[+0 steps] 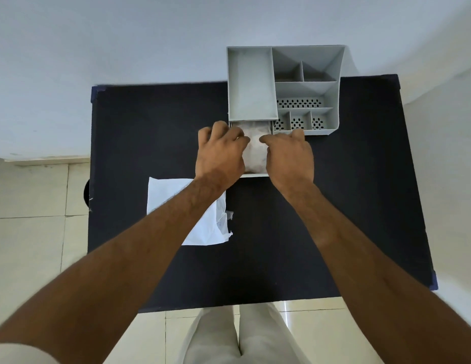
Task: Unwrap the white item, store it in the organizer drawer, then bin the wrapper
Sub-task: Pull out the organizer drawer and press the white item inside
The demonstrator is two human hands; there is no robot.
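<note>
1. Pale walls and a tiled floor surround a dark counter [334, 206], seen from the head camera.
2. A grey organizer [308, 88] stands at the counter's far edge, its drawer [252, 175] pulled out toward the person.
3. The white item [255, 151] lies inside the open drawer, between both hands.
4. The left hand [220, 156] rests on the item's left side, fingers curled on it; its grip looks closed on the item.
5. The right hand [289, 158] presses the right side likewise.
6. The white wrapper [171, 203] lies flat on the counter, near the left forearm, partly hidden by it.
</note>
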